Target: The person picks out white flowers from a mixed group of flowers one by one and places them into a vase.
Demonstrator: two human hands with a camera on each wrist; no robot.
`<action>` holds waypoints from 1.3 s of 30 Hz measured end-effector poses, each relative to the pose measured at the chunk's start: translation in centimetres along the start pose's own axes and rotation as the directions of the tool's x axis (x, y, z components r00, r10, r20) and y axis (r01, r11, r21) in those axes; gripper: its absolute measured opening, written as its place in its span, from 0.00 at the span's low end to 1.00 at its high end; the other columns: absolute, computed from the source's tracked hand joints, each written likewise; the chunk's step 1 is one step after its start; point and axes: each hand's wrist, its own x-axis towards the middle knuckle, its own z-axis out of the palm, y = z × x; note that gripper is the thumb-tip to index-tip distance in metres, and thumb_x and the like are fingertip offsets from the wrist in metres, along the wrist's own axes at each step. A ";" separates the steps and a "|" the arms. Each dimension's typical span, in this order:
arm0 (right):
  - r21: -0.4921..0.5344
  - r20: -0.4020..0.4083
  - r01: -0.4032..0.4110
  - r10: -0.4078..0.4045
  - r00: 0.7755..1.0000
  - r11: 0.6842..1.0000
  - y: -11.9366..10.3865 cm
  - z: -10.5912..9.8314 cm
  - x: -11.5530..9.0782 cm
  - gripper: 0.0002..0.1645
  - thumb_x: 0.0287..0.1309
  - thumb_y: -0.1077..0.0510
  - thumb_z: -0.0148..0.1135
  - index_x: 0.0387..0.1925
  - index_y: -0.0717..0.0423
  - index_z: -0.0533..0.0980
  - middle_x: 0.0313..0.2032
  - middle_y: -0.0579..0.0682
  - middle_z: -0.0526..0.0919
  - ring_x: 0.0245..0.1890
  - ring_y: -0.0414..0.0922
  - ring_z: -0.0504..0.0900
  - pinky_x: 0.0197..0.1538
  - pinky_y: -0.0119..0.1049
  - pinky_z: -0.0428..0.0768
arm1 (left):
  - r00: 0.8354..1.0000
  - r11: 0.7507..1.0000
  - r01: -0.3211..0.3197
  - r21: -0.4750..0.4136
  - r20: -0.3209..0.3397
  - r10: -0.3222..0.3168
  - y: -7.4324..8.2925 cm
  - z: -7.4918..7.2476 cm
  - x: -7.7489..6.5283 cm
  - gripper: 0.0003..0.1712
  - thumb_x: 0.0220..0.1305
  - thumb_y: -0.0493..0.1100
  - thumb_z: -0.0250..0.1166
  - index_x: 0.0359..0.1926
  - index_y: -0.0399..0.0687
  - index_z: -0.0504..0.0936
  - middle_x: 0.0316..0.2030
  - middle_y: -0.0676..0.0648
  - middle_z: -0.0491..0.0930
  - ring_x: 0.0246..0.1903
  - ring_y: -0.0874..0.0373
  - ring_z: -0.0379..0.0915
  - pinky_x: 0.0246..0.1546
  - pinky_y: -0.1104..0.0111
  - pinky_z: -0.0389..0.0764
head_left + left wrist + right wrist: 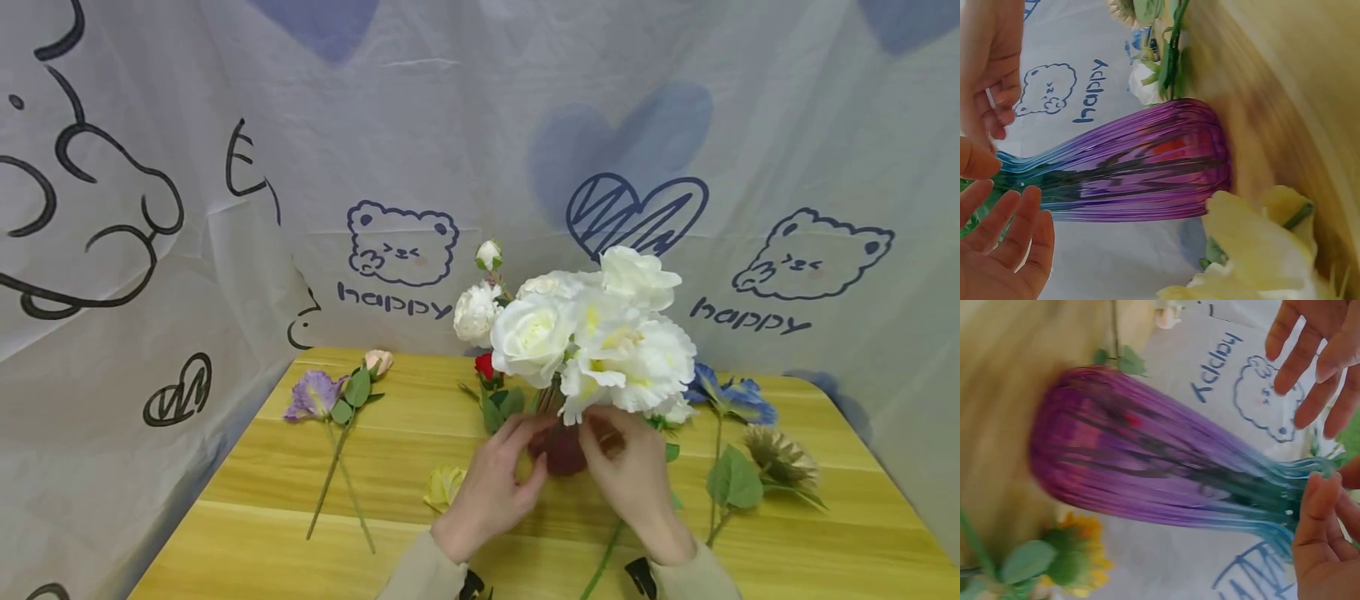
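A ribbed glass vase (1141, 165), purple below and blue-green at its neck, stands upright on the table. Dark stems show through its wall, and large white flowers (592, 333) crowd above its mouth. My left hand (495, 479) is beside the vase's neck on the left, its fingers spread and loosely bent with nothing between them. On the other side, my right hand (633, 467) has its fingers bent, thumb and fingertip (1317, 490) close together at the vase's rim. Whether they pinch the rim, a stem or nothing is hidden by the hand and the blur.
Purple (315, 394) and pale pink flowers (378, 361) lie at left on the wooden table (247, 517). A yellow flower (444, 487) is near my left hand, a red one (486, 367) behind. Blue flowers (738, 400) and a gold-brown bloom (783, 458) lie at right. A printed curtain (465, 125) hangs behind.
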 end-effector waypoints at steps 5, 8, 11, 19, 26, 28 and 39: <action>0.015 0.090 -0.085 0.083 0.992 0.996 1.6 -0.2 -1.4 0.08 0.56 0.67 0.68 0.39 0.62 0.85 0.27 0.50 0.88 0.25 0.35 0.82 0.26 0.26 0.81 | 0.998 0.999 0.032 0.000 0.061 -0.032 -0.3 0.3 -0.5 0.24 0.62 0.32 0.63 0.60 0.41 0.77 0.56 0.43 0.80 0.42 0.53 0.83 0.44 0.69 0.86; 0.022 0.154 -0.143 0.138 0.978 0.989 2.8 -0.6 -2.2 0.11 0.54 0.70 0.66 0.41 0.63 0.84 0.28 0.50 0.87 0.26 0.33 0.81 0.27 0.28 0.82 | 0.992 0.998 0.061 0.031 0.105 -0.063 -0.4 0.4 -0.8 0.24 0.62 0.34 0.63 0.60 0.42 0.77 0.55 0.44 0.81 0.42 0.55 0.83 0.45 0.70 0.86; 0.019 0.213 -0.197 0.189 0.959 0.980 4.0 -1.2 -2.9 0.14 0.53 0.72 0.65 0.43 0.65 0.83 0.29 0.52 0.87 0.27 0.31 0.79 0.28 0.29 0.82 | 0.982 0.994 0.086 0.071 0.164 -0.097 -0.5 0.7 -1.1 0.24 0.64 0.35 0.63 0.61 0.45 0.77 0.55 0.45 0.81 0.45 0.55 0.83 0.48 0.69 0.85; -0.126 0.376 -0.400 0.417 0.828 0.908 6.6 -3.2 -3.7 0.17 0.62 0.66 0.63 0.53 0.60 0.80 0.35 0.52 0.86 0.29 0.35 0.81 0.32 0.28 0.81 | 0.930 0.980 0.094 0.174 0.337 -0.149 -0.5 1.5 -1.6 0.24 0.66 0.40 0.62 0.64 0.50 0.76 0.58 0.50 0.80 0.53 0.56 0.81 0.54 0.68 0.83; -0.257 0.426 -0.362 0.441 0.790 0.896 8.5 -4.6 -4.3 0.20 0.61 0.63 0.64 0.56 0.59 0.78 0.36 0.51 0.87 0.31 0.39 0.83 0.30 0.30 0.80 | 0.904 0.978 0.030 0.205 0.411 -0.114 -0.4 2.1 -1.8 0.24 0.66 0.40 0.62 0.63 0.50 0.77 0.57 0.51 0.80 0.51 0.60 0.81 0.54 0.71 0.82; -0.274 0.456 -0.355 0.446 0.770 0.894 9.0 -4.7 -4.3 0.21 0.61 0.62 0.64 0.57 0.60 0.77 0.36 0.50 0.87 0.30 0.40 0.83 0.29 0.30 0.80 | 0.901 0.979 0.029 0.204 0.418 -0.114 -0.4 2.2 -1.9 0.24 0.65 0.40 0.63 0.62 0.50 0.77 0.57 0.51 0.80 0.51 0.60 0.81 0.54 0.71 0.82; -0.334 0.556 -0.267 0.418 0.718 0.904 10.1 -3.9 -4.6 0.22 0.61 0.58 0.66 0.57 0.56 0.79 0.24 0.43 0.77 0.21 0.36 0.69 0.24 0.31 0.68 | 0.873 0.976 0.031 0.214 0.470 -0.130 -0.1 2.4 -1.8 0.23 0.67 0.41 0.63 0.63 0.47 0.77 0.59 0.51 0.79 0.52 0.59 0.81 0.55 0.71 0.82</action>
